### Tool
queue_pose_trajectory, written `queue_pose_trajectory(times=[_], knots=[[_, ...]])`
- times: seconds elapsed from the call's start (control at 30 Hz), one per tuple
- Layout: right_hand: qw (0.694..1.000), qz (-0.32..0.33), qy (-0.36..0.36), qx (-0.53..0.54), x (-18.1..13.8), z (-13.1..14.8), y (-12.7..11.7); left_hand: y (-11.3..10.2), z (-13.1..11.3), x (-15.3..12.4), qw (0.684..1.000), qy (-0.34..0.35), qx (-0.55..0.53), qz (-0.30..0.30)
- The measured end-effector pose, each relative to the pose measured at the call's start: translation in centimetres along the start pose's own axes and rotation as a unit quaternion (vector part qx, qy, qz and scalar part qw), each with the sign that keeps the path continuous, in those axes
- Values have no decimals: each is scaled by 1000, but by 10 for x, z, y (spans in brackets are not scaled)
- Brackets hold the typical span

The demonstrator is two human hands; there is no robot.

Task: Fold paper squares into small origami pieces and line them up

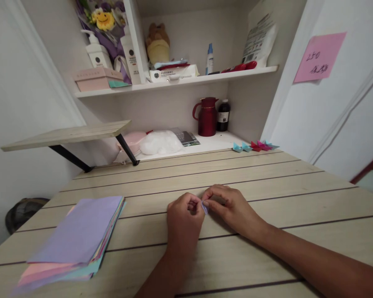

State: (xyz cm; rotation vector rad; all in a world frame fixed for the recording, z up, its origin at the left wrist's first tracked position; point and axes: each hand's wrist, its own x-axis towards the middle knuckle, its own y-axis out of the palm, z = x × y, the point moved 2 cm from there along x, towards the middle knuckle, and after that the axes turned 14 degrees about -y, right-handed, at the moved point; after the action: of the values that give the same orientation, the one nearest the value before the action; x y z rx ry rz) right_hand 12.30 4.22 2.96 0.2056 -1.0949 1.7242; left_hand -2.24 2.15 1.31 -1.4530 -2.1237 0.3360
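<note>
Forearms [170,265], cut off by the frame, lead to the left hand [186,219] and right hand [228,207], whose fingertips are both pinched on a small folded piece of lavender paper [204,208]; the digits cover most of it, leaving its form unclear. Left of the left hand lies a stack of coloured paper sheets [77,231], lavender uppermost, its near corner blurred. Beyond the right hand stand small folded blue, red and pink paper figures [255,146], overlapping; farther beyond, a dark-red handled jug [207,119].

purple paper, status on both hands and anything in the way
Left hand and right hand both at the purple paper, pinching. Paper small, partly hidden. No obstruction seen; paper stack off to the left.
</note>
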Motion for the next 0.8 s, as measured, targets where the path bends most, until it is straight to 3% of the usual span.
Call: queue_pose_trajectory(times=[0.53,0.8], knots=[[973,-40,87,211,-1,-17,7,-5,0,3,997,-69,-41,-11],[981,-18,70,180,-1,-15,7,-3,2,4,997,-65,-29,-18]])
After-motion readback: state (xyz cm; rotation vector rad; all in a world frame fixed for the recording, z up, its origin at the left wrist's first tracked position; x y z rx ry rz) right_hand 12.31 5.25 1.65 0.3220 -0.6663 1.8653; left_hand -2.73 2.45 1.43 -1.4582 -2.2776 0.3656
